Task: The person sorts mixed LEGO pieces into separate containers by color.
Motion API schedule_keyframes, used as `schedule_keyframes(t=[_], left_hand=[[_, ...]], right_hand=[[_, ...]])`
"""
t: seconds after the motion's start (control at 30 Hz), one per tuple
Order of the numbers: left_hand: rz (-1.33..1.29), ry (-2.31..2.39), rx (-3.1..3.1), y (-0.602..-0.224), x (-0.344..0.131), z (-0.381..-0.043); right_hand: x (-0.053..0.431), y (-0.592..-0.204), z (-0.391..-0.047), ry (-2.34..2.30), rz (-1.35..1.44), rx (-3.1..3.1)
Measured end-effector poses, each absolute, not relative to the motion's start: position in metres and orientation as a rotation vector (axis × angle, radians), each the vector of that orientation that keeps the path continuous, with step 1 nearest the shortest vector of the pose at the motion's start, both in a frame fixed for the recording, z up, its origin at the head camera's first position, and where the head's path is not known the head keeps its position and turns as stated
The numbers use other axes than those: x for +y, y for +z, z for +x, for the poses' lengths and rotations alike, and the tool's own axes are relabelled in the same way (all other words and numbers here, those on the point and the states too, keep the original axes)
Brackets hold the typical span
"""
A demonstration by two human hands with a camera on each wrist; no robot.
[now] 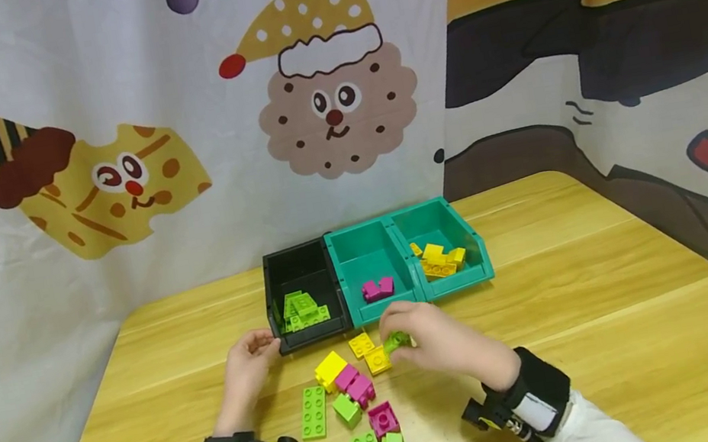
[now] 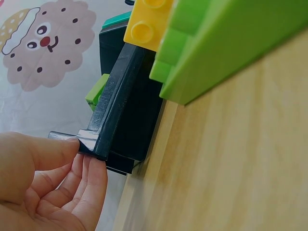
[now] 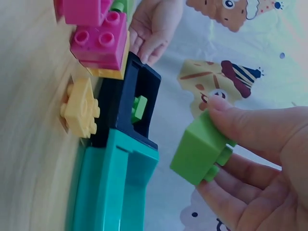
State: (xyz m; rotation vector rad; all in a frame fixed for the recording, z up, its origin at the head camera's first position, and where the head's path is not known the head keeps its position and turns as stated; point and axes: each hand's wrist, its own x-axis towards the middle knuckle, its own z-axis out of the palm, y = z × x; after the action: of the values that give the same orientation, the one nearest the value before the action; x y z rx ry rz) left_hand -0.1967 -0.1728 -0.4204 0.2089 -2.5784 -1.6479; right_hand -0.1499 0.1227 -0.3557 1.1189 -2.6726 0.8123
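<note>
Our left hand point(image 1: 248, 369) pinches the black bin point(image 1: 316, 333) at its near-left corner; our right hand point(image 1: 431, 340) grips a lime-green toy brick point(image 3: 198, 149) over the wooden table point(image 1: 615, 288), near the middle teal bin's front edge point(image 1: 369, 314).

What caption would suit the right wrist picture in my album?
Right hand pinching a green block, while the left hand grips a black bin beyond.
</note>
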Motion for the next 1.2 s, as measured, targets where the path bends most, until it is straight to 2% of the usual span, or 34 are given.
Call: schedule_keyframes(t=[0.77, 1.2], left_hand=[[0.230, -1.651, -2.578, -0.418, -0.171, -0.198], [0.221, -1.654, -2.577, -0.419, -0.172, -0.197]], right_hand=[[0.128, -0.337, -0.165, 0.844, 1.031, -2.498], [0.102, -0.314, -0.191, 0.806, 1.059, -2.497]])
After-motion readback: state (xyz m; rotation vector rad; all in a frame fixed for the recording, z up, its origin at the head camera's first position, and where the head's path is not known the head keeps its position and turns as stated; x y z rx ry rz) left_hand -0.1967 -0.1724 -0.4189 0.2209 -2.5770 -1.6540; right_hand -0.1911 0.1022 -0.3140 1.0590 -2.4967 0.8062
